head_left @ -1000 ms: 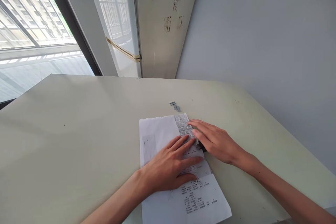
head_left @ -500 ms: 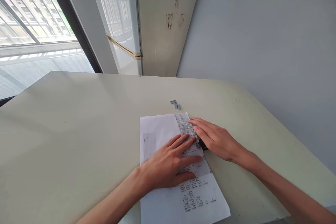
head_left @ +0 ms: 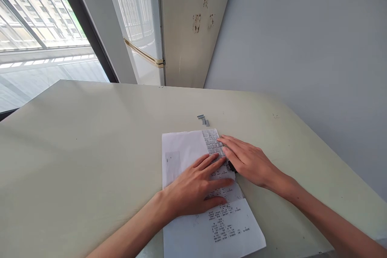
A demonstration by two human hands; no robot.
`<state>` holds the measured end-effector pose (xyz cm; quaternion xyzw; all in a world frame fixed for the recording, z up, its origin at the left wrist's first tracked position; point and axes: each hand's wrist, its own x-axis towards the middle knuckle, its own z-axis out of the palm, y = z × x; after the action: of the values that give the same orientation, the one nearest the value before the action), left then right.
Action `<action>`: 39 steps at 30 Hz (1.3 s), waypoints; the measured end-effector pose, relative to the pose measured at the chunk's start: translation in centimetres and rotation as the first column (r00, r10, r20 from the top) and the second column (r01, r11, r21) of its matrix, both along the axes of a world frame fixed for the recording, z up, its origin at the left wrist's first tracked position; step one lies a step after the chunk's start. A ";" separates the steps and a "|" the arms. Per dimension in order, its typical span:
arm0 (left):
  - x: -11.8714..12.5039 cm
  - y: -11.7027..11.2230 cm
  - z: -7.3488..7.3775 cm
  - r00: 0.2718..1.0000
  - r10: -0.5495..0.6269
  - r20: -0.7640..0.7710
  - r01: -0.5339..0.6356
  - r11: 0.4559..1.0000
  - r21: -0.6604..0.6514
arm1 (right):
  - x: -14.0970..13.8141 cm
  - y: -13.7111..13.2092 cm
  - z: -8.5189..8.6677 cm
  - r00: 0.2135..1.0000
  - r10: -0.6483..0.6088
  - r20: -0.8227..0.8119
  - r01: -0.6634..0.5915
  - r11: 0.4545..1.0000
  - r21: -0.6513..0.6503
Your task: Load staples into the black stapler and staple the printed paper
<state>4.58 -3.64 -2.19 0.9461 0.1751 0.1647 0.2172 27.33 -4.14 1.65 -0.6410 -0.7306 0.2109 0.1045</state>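
Observation:
A white printed sheet of paper (head_left: 187, 151) lies on the pale table (head_left: 90, 141), with a folded strip of dense grey print (head_left: 212, 144) along its right edge. My left hand (head_left: 196, 187) lies flat on the middle of the sheet, fingers stretched out toward the strip. My right hand (head_left: 246, 161) rests flat at the sheet's right edge, fingertips on the folded strip. A small dark object (head_left: 231, 166) peeks out from under my right hand; I cannot make out what it is.
A few small metal staple strips (head_left: 203, 119) lie on the table just beyond the paper. Behind the table stands an old refrigerator (head_left: 169, 28) beside a large window (head_left: 36, 28). A grey wall (head_left: 302, 48) runs along the right side.
Both hands stay flat on the paper in nearly the same pose. Only the view has shifted slightly.

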 end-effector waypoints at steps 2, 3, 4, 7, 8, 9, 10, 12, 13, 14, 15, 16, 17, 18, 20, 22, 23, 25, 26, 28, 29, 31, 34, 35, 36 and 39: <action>0.0 0.0 -0.1 1.000 0.000 0.012 0.000 1.000 0.000 | -0.1 0.0 0.1 1.000 0.003 0.005 -0.003 1.000 0.001; 0.0 0.0 -0.1 1.000 0.001 0.016 -0.001 1.000 -0.001 | -0.1 0.0 0.1 1.000 0.002 0.007 -0.002 1.000 0.002; 0.0 0.0 -0.2 1.000 0.001 0.020 -0.001 1.000 -0.003 | -0.1 0.0 0.1 1.000 0.001 0.009 -0.001 1.000 0.002; 0.0 0.0 -0.4 1.000 0.002 0.030 -0.002 1.000 -0.005 | -0.2 0.0 0.2 1.000 -0.007 0.021 0.007 1.000 -0.011; 0.0 0.0 -0.4 1.000 0.003 0.030 -0.002 1.000 -0.005 | -0.2 0.1 0.2 1.000 -0.008 0.028 0.009 1.000 -0.016; 0.0 0.0 -0.5 1.000 0.002 0.030 -0.002 1.000 -0.004 | -0.3 0.1 0.2 0.999 -0.007 0.038 0.008 1.000 -0.021; 0.0 0.0 -0.5 1.000 0.002 0.029 -0.002 1.000 -0.002 | -0.3 0.1 0.2 0.999 -0.003 0.051 0.004 1.000 -0.026; 0.0 0.0 -0.5 0.999 0.003 0.034 -0.003 1.000 -0.002 | -0.4 0.1 0.2 0.997 0.009 0.080 -0.007 0.999 -0.034; 0.0 0.0 -0.5 0.999 0.002 0.039 -0.002 1.000 -0.003 | -0.5 0.0 0.3 0.995 0.013 0.096 -0.010 0.999 -0.036; 0.0 0.0 -0.5 0.999 0.002 0.043 -0.001 1.000 -0.004 | -0.6 0.0 0.3 0.994 0.016 0.113 -0.011 0.999 -0.037; 0.0 0.0 -0.4 0.999 0.001 0.045 0.000 1.000 -0.005 | -0.6 0.0 0.3 0.991 0.017 0.131 -0.012 0.999 -0.036; 0.0 0.0 -0.4 0.999 0.000 0.045 0.000 1.000 -0.006 | -0.7 -0.1 0.3 0.988 0.019 0.150 -0.014 0.999 -0.033; 0.0 0.0 -0.4 0.999 -0.001 0.045 0.001 1.000 -0.006 | -0.8 -0.1 0.3 0.985 0.023 0.173 -0.018 0.999 -0.028; 0.0 0.0 -0.3 0.999 0.000 0.043 0.000 1.000 -0.004 | -0.8 -0.2 0.3 0.980 0.029 0.197 -0.025 0.999 -0.021; 0.0 0.0 -0.2 0.999 0.002 0.033 -0.002 1.000 -0.003 | -0.9 -0.2 0.3 0.969 0.047 0.242 -0.046 0.999 -0.006; 0.0 0.1 -0.1 1.000 0.003 0.010 -0.003 1.000 -0.005 | -1.0 -0.3 0.1 0.958 0.057 0.281 -0.065 0.998 0.017; 0.0 0.1 -0.1 1.000 0.004 -0.003 -0.004 1.000 -0.007 | -1.1 -0.3 0.1 0.953 0.060 0.298 -0.072 0.997 0.031; 0.1 0.1 0.0 1.000 0.003 -0.022 -0.004 1.000 -0.012 | -1.2 -0.2 -0.2 0.942 0.059 0.330 -0.085 0.994 0.065; 0.1 0.2 0.0 1.000 0.004 -0.025 -0.004 1.000 -0.014 | -1.2 -0.2 -0.3 0.936 0.056 0.347 -0.091 0.992 0.084; 0.1 0.2 0.1 1.000 0.005 -0.023 -0.005 1.000 -0.022 | -1.4 -0.1 -0.6 0.921 0.048 0.385 -0.105 0.986 0.128; 0.1 0.2 0.1 1.000 0.006 -0.021 -0.006 1.000 -0.026 | -1.4 -0.1 -0.9 0.913 0.045 0.406 -0.117 0.981 0.153; 0.1 0.3 0.1 1.000 0.007 -0.017 -0.008 0.999 -0.036 | -1.6 -0.1 -1.3 0.896 0.042 0.442 -0.144 0.969 0.201; 0.0 0.4 0.2 1.000 0.002 -0.013 -0.002 0.999 -0.042 | -1.8 -0.1 -2.1 0.873 0.030 0.487 -0.175 0.951 0.255; 0.0 0.4 0.2 1.000 0.001 -0.014 -0.001 0.999 -0.042 | -1.9 -0.1 -2.4 0.866 0.025 0.499 -0.180 0.947 0.267; 0.0 0.5 0.2 1.000 -0.001 -0.017 0.000 0.999 -0.042 | -2.0 -0.1 -2.6 0.862 0.021 0.506 -0.186 0.943 0.277; 0.1 0.4 0.3 1.000 -0.001 -0.023 0.000 0.999 -0.038 | -2.0 -0.1 -2.8 0.872 0.020 0.490 -0.188 0.936 0.297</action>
<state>4.63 -3.20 -1.91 0.9436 0.1803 0.1505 0.2333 25.29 -4.19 -1.17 -0.6049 -0.7925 -0.0763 0.0162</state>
